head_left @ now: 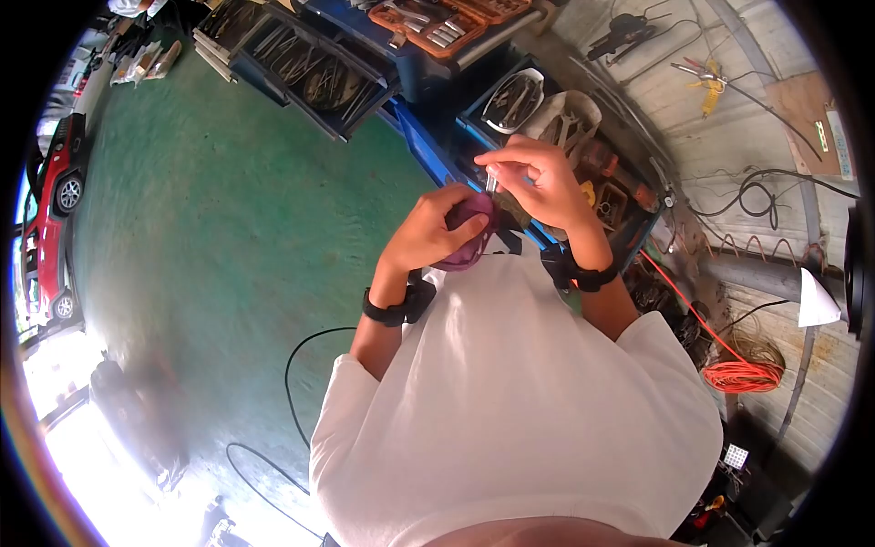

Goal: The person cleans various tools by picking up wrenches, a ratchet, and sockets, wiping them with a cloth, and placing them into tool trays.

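My left hand (432,230) is wrapped round a purple, rounded, basket-like object (473,239) held close to my chest, its thumb lying across it. Just above and to the right, my right hand (536,180) pinches a small shiny metal piece (492,180) between thumb and fingers, over the rim of the purple object. The lower end of the metal piece is hard to make out. Both wrists wear black bands.
Beyond my hands stands a blue cart (424,150) with trays of tools. An orange socket case (437,27) lies at the top. A coiled orange cable (743,376) hangs at right. Black cable (290,365) crosses the green floor; a red car (50,214) is far left.
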